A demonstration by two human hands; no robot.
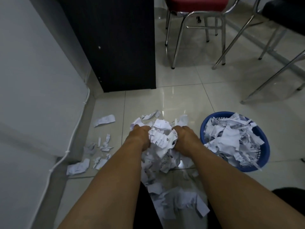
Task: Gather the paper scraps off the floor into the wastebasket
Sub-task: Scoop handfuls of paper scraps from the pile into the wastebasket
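Gripping, fingers curled: our left hand (140, 136) and right hand (185, 136), clamped on opposite sides of one heap of paper scraps (160, 142) lying on the tiled floor (181, 96). Just right of it: blue wastebasket (264, 152), piled with torn paper. Left of our forearms: smaller loose scraps (104, 146) near the wall (33, 80). Beyond: black cabinet (115, 47); chair (196, 4), red seat, chrome legs.
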